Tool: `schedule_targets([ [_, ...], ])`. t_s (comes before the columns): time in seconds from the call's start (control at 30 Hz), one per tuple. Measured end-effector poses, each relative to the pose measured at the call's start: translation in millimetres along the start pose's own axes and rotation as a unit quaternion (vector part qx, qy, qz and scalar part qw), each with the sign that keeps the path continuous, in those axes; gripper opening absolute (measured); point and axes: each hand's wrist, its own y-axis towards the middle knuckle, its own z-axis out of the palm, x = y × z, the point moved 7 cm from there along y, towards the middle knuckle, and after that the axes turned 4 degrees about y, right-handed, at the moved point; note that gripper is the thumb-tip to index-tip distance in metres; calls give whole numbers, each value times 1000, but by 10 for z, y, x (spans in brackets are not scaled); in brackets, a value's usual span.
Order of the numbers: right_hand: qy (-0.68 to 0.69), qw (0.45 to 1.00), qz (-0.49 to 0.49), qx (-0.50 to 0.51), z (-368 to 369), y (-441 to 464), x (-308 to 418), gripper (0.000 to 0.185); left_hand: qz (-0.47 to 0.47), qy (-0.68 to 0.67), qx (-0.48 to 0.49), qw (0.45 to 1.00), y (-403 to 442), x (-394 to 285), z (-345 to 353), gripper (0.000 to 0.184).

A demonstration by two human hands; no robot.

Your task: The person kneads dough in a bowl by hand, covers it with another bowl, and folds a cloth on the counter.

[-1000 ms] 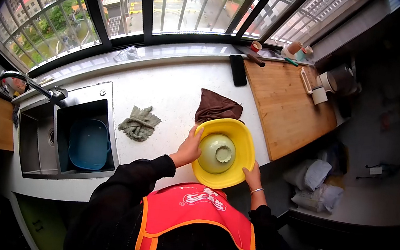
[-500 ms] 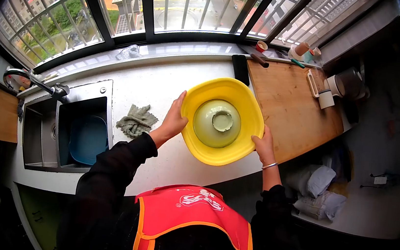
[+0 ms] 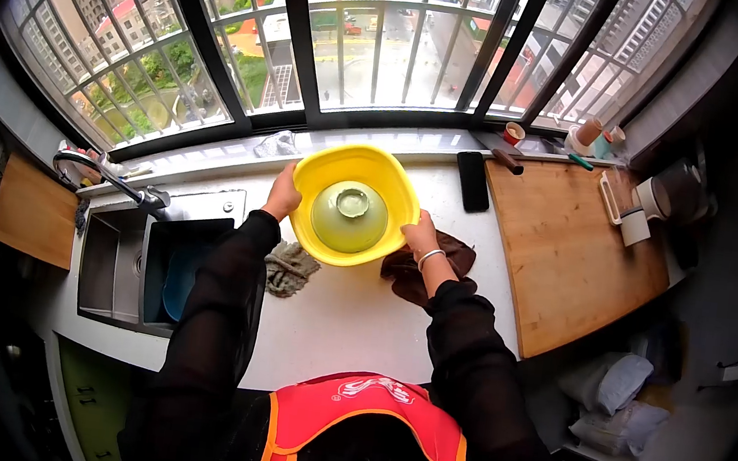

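Note:
A yellow basin [image 3: 314, 170] is held by its rim between both hands over the back of the white counter [image 3: 340, 327]. Inside it a pale green bowl [image 3: 348, 219] lies upside down, its foot ring up. My left hand [image 3: 283, 193] is closed on the basin's left rim, and my right hand [image 3: 421, 235] grips the right rim. Below and left of the basin is a crumpled grey-green cloth [image 3: 290, 270]. Partly hidden by my right hand and wrist, a brown cloth [image 3: 456, 253] lies on the counter.
At the left is a double sink [image 3: 114, 265] with a faucet [image 3: 152, 200] and a blue basin [image 3: 179, 280]. A black phone [image 3: 473, 182] lies beside a wooden board [image 3: 567, 253] at the right. Cups [image 3: 514, 133] stand along the windowsill. White bags [image 3: 623, 383] are at lower right.
Both hands have carried the yellow basin with its bowl away from my body and leftward across the counter. The brown cloth, covered half a second ago, shows again. The camera view has shifted.

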Motion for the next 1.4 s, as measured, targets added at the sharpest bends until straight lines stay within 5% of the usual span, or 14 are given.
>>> schedule_targets([
  [0.2, -58, 998, 35, -15, 154, -220, -145, 43, -2, 6, 27, 1000, -102, 441, 274, 51],
  [0.3, -105, 990, -18, 96, 145, -203, -4, 35, -85, 184, 55, 978, -116, 368, 332, 60],
  [0.33, 18, 977, 142, 159, 128, -252, -29, 39, -88, 184, 60, 977, -87, 232, 377, 60],
  [0.4, 5, 976, 139, 165, -97, -74, 4, 42, 118, 254, 10, 960, -103, -600, 455, 64],
  [0.47, -31, 987, 91, 128, -431, 122, 82, 43, 232, 168, 21, 958, -227, -1308, 668, 56],
  [0.6, -240, 968, 13, 77, -1008, 268, -248, 23, 242, -59, 211, 945, -661, -2006, 1536, 38],
  [0.73, -402, 893, 54, 194, -1059, -472, -565, 28, 136, 103, 393, 904, -1376, -1714, 2363, 38],
  [0.83, -468, 869, -130, 92, -1024, -1074, -470, 31, 300, 187, 192, 916, -1731, -1545, 2358, 42],
  [0.9, -463, 863, -198, 41, -986, -1304, -504, 30, 304, 183, 196, 914, -1815, -1460, 2355, 38],
  [1.0, -461, 867, -190, 25, -953, -1531, -643, 30, 323, 189, 192, 907, -1904, -1452, 2222, 22],
  [1.07, -446, 873, -184, 68, -896, -1700, -729, 25, 321, 228, 305, 867, -2063, -1389, 2195, 15],
  [1.23, -393, 888, -173, 165, -905, -2161, -782, 19, 380, 125, 230, 887, -2593, -1479, 1686, 12],
  [1.33, -353, 899, -111, 237, -1009, -2398, -668, 18, 259, 50, 332, 906, -2784, -1458, 1515, 12],
  [1.4, -278, 910, 74, 298, -1094, -2470, -621, 21, 215, 60, 382, 897, -2842, -1494, 1462, 15],
])
